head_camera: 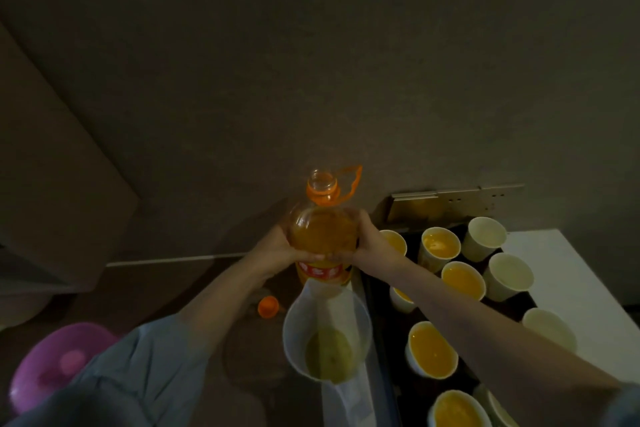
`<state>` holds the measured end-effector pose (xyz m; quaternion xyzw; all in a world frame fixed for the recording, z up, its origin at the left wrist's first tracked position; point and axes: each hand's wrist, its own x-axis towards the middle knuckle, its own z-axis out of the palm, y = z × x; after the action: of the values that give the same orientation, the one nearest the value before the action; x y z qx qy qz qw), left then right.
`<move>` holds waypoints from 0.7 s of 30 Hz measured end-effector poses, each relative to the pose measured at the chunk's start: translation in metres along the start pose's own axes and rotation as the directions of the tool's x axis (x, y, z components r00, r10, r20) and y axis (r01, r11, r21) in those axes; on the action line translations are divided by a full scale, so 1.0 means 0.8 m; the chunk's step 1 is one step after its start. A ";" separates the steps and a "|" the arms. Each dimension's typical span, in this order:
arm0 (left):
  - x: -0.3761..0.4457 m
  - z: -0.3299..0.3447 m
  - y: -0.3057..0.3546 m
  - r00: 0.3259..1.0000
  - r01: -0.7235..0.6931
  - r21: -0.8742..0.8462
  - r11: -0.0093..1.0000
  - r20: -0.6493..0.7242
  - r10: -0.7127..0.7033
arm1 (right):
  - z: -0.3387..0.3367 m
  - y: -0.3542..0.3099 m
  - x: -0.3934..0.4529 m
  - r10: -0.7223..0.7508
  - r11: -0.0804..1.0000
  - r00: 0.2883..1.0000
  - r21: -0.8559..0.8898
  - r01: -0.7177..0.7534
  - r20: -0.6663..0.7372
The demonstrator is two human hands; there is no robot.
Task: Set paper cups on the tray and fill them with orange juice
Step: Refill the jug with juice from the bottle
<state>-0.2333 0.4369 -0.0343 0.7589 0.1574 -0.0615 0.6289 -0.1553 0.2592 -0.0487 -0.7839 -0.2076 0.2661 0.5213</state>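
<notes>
an uncapped juice bottle [323, 236] is held upright between both hands, the left hand [277, 250] wrapped round its left side and the right hand [367, 243] round its right, fingertips nearly meeting over the front. the label is partly covered by the fingers and cannot be read in the dim light. the bottle's base is hidden behind a white jug [327, 333], which stands just in front of it with a little yellowish liquid at its bottom. an orange cap [268, 306] lies on the dark surface [194, 288] left of the jug. to the right, a dark tray [381, 305] carries paper cups: several filled cups [463, 279] show orange juice, while the empty cups [485, 237] stand along the tray's far right side. one cup is largely hidden under the right forearm, and the nearest cups are cut off by the bottom edge. a pink bowl [59, 364] is partly covered by the left sleeve [138, 374]. a pale board [457, 201] leans behind the tray; its details cannot be made out
</notes>
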 end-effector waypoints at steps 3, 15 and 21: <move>-0.003 -0.004 0.006 0.999 -0.047 0.031 0.998 0.002 0.047 | -0.003 0.000 -0.009 -0.050 0.998 0.999 0.038 0.051 -0.016; -0.075 -0.012 0.148 0.934 -0.349 -0.091 0.933 -0.117 0.338 | -0.072 -0.145 -0.060 -0.466 0.884 0.869 -0.054 0.464 -0.165; -0.141 0.043 0.196 0.908 -0.410 -0.410 0.815 -0.099 0.407 | -0.130 -0.227 -0.122 -0.600 0.790 0.800 -0.167 0.591 -0.007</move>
<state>-0.2867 0.3602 0.1380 0.6211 0.0026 0.1127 0.7756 -0.1732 0.1940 0.1719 -0.7245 -0.4482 0.0477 0.5215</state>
